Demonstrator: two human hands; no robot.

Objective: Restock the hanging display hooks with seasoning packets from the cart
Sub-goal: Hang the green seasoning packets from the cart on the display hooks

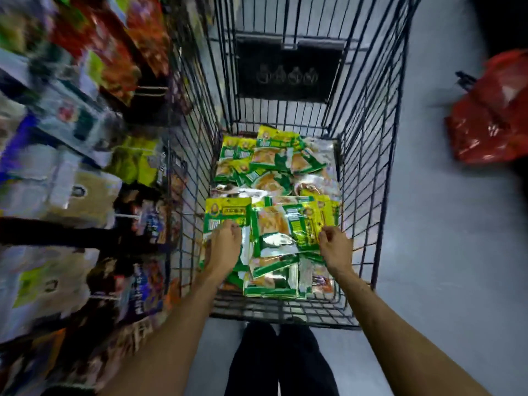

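Down in the cart (368, 178), my left grip (225, 245) is curled on a packet (227, 211) and my right grip (335, 247) pinches a second packet (307, 224) by its edge, likely gathering a handful; the pile (271, 167) lies under both, hooks (127, 216) left of them

The display rack of multicoloured hanging packets (71, 181) is smeared by motion blur, its labels unreadable. The crinkled red plastic bag (491, 110) runs off the right edge. Print on the green-and-yellow foil seasoning packets (271, 172) is too small to read.
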